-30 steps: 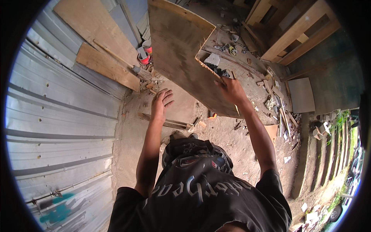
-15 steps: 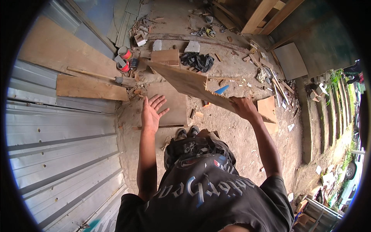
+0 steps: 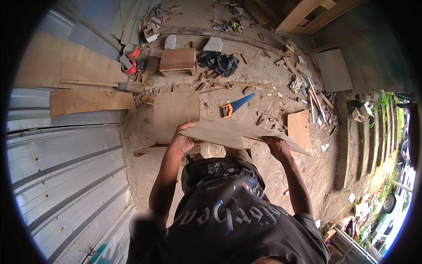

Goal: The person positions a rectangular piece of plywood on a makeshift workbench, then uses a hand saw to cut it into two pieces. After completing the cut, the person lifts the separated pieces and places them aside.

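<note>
Between my two hands I hold a thin plywood sheet [image 3: 220,128] in front of my waist, one of its edges irregular and notched. My left hand [image 3: 183,140] grips its left end, fingers over the top and thumb beneath. On the right, my right hand [image 3: 278,147] is closed on the near edge, its fingertips partly hidden. A handsaw [image 3: 237,105] with a blue blade and an orange-black handle lies on the dirt floor just beyond the sheet. Behind my left hand is another flat board [image 3: 176,112], resting low.
A small wooden stool [image 3: 177,60] stands ahead beside a black plastic bag [image 3: 218,64]. Red paint cans [image 3: 131,53] and a broom [image 3: 101,84] are at the left by the metal wall [image 3: 70,163]. A plywood piece [image 3: 299,127] lies right, with wood scraps about.
My left hand, open and empty before, has taken hold of the sheet's left end. The sheet has come down nearer my body and turned flatter, uncovering the stool and handsaw.
</note>
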